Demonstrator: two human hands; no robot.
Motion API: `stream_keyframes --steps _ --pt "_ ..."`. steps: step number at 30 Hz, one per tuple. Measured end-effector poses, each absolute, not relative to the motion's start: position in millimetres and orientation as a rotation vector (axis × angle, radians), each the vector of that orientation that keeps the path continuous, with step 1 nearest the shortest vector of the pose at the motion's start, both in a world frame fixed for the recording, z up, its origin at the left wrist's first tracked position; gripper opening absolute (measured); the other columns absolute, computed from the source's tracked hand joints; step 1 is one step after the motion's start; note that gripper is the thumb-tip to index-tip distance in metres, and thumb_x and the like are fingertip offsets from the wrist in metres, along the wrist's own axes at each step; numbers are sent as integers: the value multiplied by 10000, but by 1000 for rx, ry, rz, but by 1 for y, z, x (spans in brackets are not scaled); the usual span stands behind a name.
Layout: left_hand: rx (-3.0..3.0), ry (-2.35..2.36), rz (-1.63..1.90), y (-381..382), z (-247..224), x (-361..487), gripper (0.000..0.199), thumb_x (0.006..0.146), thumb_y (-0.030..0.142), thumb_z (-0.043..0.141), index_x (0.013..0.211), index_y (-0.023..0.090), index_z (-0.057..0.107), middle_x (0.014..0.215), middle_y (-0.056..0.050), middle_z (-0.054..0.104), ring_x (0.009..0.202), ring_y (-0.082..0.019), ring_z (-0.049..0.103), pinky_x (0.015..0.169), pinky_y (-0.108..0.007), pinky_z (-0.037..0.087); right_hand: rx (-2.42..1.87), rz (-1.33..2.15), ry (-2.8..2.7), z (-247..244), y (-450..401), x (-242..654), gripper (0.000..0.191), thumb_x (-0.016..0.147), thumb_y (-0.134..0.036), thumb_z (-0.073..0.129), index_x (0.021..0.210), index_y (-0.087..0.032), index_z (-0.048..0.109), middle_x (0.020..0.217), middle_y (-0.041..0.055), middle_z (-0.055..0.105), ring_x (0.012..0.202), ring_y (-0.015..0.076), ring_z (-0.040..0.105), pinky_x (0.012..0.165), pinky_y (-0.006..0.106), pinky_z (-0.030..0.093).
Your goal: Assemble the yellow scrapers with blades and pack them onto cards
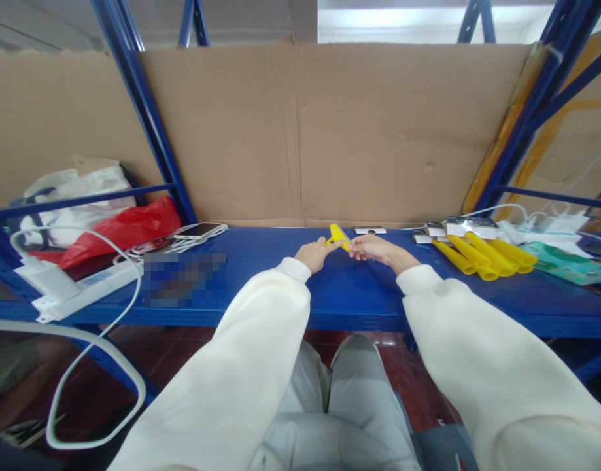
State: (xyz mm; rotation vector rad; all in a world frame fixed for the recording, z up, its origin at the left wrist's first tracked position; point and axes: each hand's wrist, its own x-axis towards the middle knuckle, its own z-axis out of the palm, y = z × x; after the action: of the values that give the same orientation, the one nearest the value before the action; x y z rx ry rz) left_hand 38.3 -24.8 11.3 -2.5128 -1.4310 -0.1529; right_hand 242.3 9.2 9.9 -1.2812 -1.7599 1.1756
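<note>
A yellow plastic scraper head (338, 234) with a wide, flared end is held between my two hands above the middle of the blue shelf. My left hand (312, 254) is closed around its left side, with a finger stretched across the yellow plastic. From the right, my right hand (373, 249) pinches at the piece's edge, its fingertips close together. Whether a small part also sits in those fingertips is too small to tell. Just behind my right hand lies a small flat black-and-white packet (370, 230).
Several yellow tubes (494, 256) lie at the right beside small black-and-white boxes (469, 227) and a green packet (565, 263). To the left are a phone (201, 229) with white cables, a red bag (128, 229) and a power strip (91, 291). Cardboard (378, 131) walls the back.
</note>
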Motion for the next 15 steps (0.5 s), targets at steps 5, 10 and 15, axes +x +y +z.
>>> stream_keyframes --steps 5,10,15 --pt "-2526 -1398 -167 -26 13 39 667 957 77 362 1541 400 357 1230 -113 552 986 -235 692 869 -359 527 -1264 1186 -1740 10 7 239 246 774 -265 783 648 -172 594 557 1 616 473 76 478 431 188 325" --pt "-2542 -1430 -276 -24 14 38 634 968 104 360 1543 370 368 1200 -125 566 948 -244 697 876 -380 529 -1269 1193 -1599 16 17 255 188 888 -287 657 746 -166 639 668 51 689 493 88 517 478 194 412" --pt "-2604 -1476 -759 -8 14 28 615 965 152 438 1555 305 362 1125 -108 629 992 -235 661 919 -376 518 -1711 440 -1457 12 42 307 249 928 -174 496 1029 -120 717 948 140 768 770 178 699 668 253 530"
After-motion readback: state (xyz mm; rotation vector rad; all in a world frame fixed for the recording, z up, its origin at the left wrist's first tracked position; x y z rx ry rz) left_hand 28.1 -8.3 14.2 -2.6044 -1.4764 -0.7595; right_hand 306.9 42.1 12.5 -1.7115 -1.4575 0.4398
